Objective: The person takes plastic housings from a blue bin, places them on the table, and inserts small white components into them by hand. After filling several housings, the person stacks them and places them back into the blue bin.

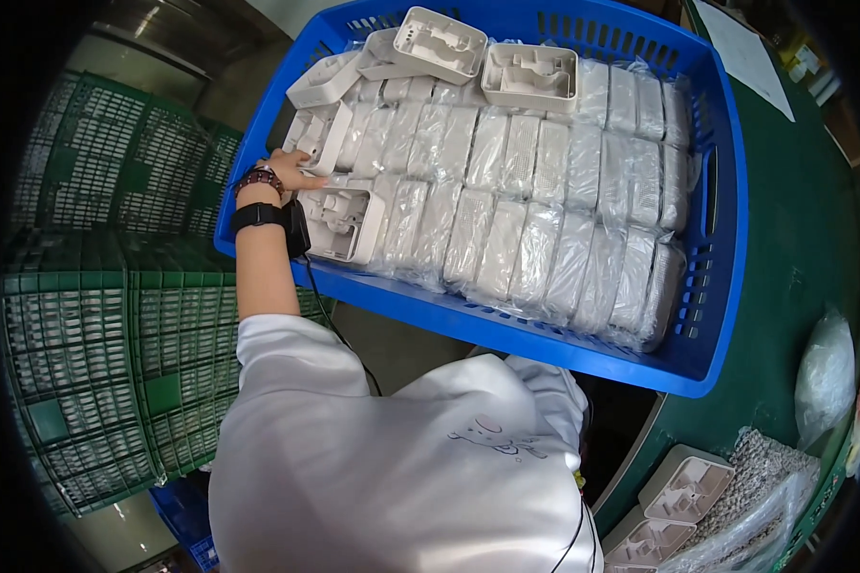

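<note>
My left hand point(291, 170) reaches into the left side of a large blue plastic basket point(478, 329). Its thumb and fingers close around the near end of a white plastic housing point(330, 134), an open shell with moulded ribs inside. Just nearer to me, a second open housing point(349, 229) lies against the basket's front left corner. More such shells rest along the back, among them one housing point(440, 43) and another housing point(530, 74) on top of wrapped pieces. Rows of white pieces in clear plastic bags point(506, 234) fill the basket. My right hand is out of view.
Green plastic crates point(76, 363) with slotted walls are stacked on the left. On the right, a green table point(793, 248) bears a clear plastic bag point(827, 368), loose white housings point(686, 484) and a grey speckled mat point(760, 477). A black cable point(330, 320) hangs near my left forearm.
</note>
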